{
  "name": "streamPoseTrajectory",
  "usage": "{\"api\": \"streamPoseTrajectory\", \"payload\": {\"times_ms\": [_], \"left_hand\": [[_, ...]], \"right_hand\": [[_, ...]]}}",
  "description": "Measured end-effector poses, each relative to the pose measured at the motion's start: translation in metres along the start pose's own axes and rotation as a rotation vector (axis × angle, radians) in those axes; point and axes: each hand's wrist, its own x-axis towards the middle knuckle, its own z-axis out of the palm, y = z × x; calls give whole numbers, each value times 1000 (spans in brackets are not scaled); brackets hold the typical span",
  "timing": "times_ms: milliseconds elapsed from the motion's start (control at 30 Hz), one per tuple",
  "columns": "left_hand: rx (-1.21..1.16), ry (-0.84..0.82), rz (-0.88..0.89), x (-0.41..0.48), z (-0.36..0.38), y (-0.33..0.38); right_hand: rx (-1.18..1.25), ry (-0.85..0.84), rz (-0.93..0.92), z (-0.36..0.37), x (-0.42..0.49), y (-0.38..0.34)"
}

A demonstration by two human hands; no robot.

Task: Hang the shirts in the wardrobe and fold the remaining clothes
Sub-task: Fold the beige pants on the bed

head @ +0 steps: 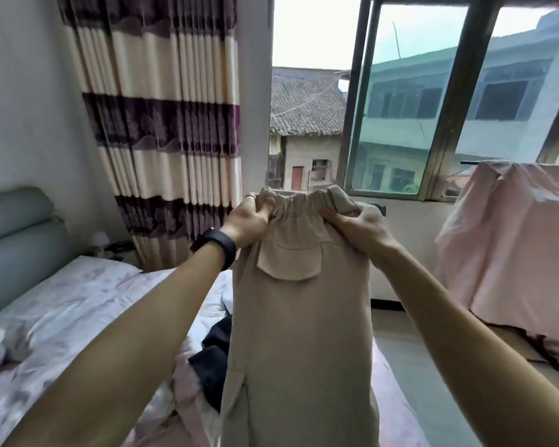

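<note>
Beige trousers [299, 333] being held up by the elastic waistband, hanging over the edge of the bed [62, 311]. The left hand [250, 221] and the right hand [357, 229] are each pinching one end of the waistband, fingers curled into the cloth. Likely faults: the gathered elastic is bunching between the two grips, so the legs may be hanging uneven for folding. The hem, out of view, may be snagging the dark garment [212, 356] lying on the bed.
</note>
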Motion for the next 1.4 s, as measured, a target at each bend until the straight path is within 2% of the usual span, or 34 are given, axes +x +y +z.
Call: {"api": "streamPoseTrajectory", "payload": {"times_ms": [67,233,333,433,500,633,700,767,833,867,1000,1100,1233,1333,1400], "left_hand": [[-10,-50,-85,27,38,-82],[-65,-120,-222,61,129,-249],[-74,-142,-279,81,170,-329],[108,-193,-285,101,213,-416],[214,-236,-296,102,237,-458],[235,-316,-416,97,290,-520],[102,-257,-477,110,301,-526],[-10,-127,-469,136,311,-531],[-142,-99,-453,143,321,-539],[-145,-126,-438,134,324,-542],[-5,-167,-438,49,332,-566],[20,-121,-544,-42,324,-569],[67,-97,-878,-212,298,-571],[254,-187,-1142,-334,274,-569],[242,-234,-1269,-392,263,-560]], "right_hand": [[-82,-50,59,42,16,58],[-115,-114,229,145,56,225],[-179,-129,274,190,73,298],[-326,-172,307,238,90,383],[-328,-216,372,263,89,431],[-266,-203,524,307,82,507],[-214,-153,512,318,94,523],[-12,-137,475,328,113,532],[178,-211,506,337,113,542],[186,-253,520,339,101,547],[-41,-320,629,339,18,577],[-73,-329,677,328,-66,578],[-152,-352,882,308,-222,570],[-286,-406,1016,295,-331,561],[-337,-440,1105,289,-387,553]]}}
